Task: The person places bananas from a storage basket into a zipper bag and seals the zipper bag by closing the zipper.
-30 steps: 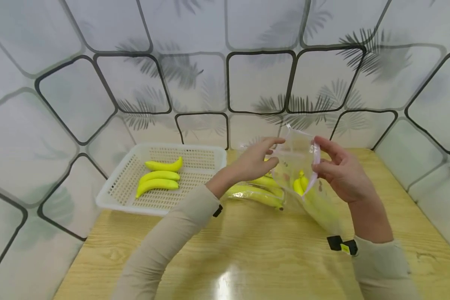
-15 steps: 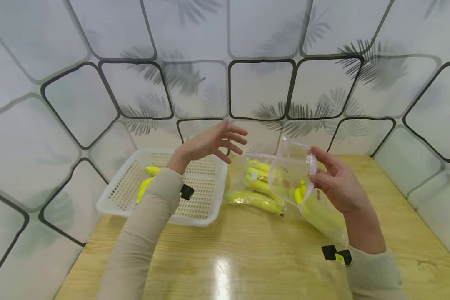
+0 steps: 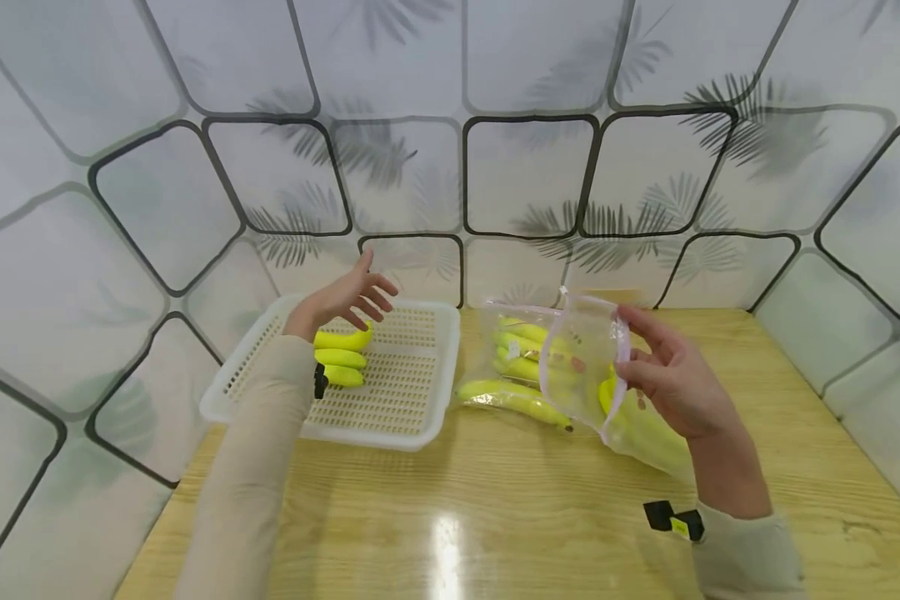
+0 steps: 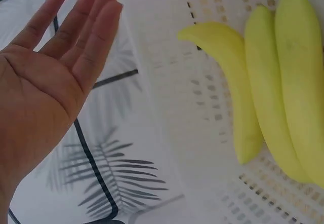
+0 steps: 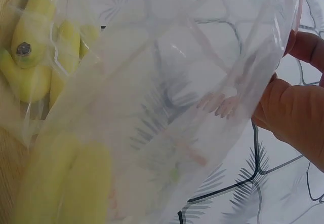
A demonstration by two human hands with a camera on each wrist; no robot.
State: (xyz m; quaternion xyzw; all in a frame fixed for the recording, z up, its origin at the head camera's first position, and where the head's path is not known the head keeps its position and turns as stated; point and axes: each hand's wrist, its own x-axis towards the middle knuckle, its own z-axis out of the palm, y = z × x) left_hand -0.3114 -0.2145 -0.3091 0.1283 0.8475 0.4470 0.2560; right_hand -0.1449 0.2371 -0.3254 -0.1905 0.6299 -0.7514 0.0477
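Observation:
Three yellow bananas (image 4: 263,87) lie side by side in a white plastic basket (image 3: 412,429). My left hand (image 3: 345,297) hovers over the basket's back left part, fingers spread, touching nothing; the left wrist view shows its open palm (image 4: 45,82) apart from the bananas. With thumb and fingers my right hand (image 3: 667,367) pinches the pink-edged rim of a clear plastic bag (image 3: 581,358), whose mouth stands open. Bananas (image 5: 66,183) show through that bag's frosted wall.
Left of the held bag lies another clear bag (image 3: 495,312) with several bananas (image 3: 517,402) in it, on the wooden table (image 3: 525,517). A patterned wall covering (image 3: 525,175) rises behind and on both sides.
My left hand has left the bag's rim and swung left to above the basket, its fingers spreading. My right hand still holds the bag's rim, in nearly the same place.

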